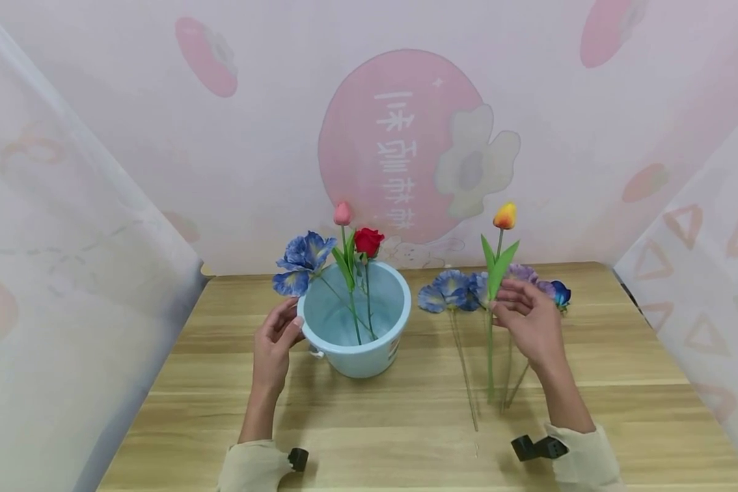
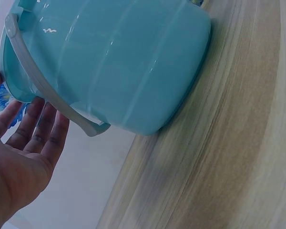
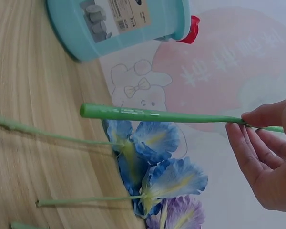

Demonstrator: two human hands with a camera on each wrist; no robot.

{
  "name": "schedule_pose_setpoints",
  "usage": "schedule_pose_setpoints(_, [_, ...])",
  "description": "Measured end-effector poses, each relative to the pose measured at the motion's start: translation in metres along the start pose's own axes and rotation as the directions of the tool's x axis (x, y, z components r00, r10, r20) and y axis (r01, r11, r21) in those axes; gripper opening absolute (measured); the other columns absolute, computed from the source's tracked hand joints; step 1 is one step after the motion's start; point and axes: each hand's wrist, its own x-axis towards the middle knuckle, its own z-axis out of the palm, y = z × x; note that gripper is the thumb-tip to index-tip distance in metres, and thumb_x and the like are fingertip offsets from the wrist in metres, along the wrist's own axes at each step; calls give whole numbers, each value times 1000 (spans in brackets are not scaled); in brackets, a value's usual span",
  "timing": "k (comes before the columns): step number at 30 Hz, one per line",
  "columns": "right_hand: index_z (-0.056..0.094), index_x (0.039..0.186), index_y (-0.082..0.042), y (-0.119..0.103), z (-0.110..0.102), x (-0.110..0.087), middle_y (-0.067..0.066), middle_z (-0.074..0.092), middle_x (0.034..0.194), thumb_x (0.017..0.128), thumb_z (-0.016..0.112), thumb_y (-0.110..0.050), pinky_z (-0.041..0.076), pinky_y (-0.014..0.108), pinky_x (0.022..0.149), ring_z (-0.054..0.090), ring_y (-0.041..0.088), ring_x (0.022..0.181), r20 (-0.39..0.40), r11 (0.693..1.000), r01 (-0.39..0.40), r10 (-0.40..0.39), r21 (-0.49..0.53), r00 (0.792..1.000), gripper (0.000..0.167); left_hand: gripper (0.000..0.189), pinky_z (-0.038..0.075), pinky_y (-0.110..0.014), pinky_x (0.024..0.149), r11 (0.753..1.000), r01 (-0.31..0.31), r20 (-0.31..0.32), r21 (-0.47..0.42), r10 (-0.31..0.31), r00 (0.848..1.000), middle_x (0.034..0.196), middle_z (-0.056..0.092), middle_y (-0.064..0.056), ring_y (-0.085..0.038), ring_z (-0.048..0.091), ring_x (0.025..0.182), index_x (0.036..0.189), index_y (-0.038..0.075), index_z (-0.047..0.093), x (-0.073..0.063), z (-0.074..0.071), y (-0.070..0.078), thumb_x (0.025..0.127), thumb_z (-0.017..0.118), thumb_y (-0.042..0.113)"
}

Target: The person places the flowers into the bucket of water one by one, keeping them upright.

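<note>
A light blue bucket [image 1: 359, 362] stands upright on the table. In it are a blue iris [image 1: 304, 256], a pink tulip [image 1: 342, 214] and a red rose [image 1: 369, 241]. My left hand [image 1: 278, 342] holds the bucket's rim at its left side, thumb and fingers against the edge. In the right wrist view my right hand [image 3: 271, 155] pinches the green stem [image 3: 181, 117] of a yellow-orange tulip [image 1: 505, 216] between thumb and fingers. This tulip is upright, right of the bucket, its lower stem end clear of the table in that view.
Blue irises [image 1: 452, 290], a purple flower [image 1: 523, 275] and a dark blue flower [image 1: 561, 294] lie on the wooden table [image 1: 406, 451], behind and beside my right hand. A pale handle [image 2: 52, 98] hangs on the bucket's side. Printed white sheeting [image 1: 270, 137] encloses the table.
</note>
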Motion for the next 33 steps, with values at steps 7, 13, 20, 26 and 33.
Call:
schedule_pose_setpoints(7, [57,147,4,-11,9,-1,24,68,126,99,73,-3,68,28,78,72,1,97,12,998,12,-12,66,1000,51,42,67,-26,83,1000,1,3,-7,-1,1000,124,73,2,-10,73,108,148,1,60,0,0,-3,107,63,8])
schedule_pose_setpoints(13, [56,148,0,-26,19,4,24,66,130,101,73,-5,68,27,79,73,3,99,24,995,42,-44,95,999,50,42,67,-26,85,1000,7,1,-5,-7,1000,126,72,0,-11,72,111,148,2,60,0,-1,-3,108,64,9])
schedule_pose_setpoints(20, [58,144,-1,-46,29,11,20,67,129,101,72,-4,67,26,77,73,8,97,15,985,118,-120,129,993,45,42,66,-24,84,1000,10,1,6,-10,1000,125,71,2,-9,72,109,149,1,59,0,-1,-2,108,63,9])
schedule_pose_setpoints(26, [58,144,-1,-61,39,14,18,67,126,101,71,-2,67,27,77,72,8,96,5,975,144,-147,167,989,45,41,66,-23,83,1000,7,-2,2,-7,1000,124,72,3,-9,72,108,148,0,60,0,-1,-2,108,63,9])
schedule_pose_setpoints(33, [58,143,0,-68,46,15,19,67,127,100,72,0,68,28,78,73,15,102,6,971,154,-158,180,987,45,41,66,-23,83,1000,4,-1,-6,-4,1000,124,72,3,-9,72,108,148,0,60,-1,0,-1,107,63,8])
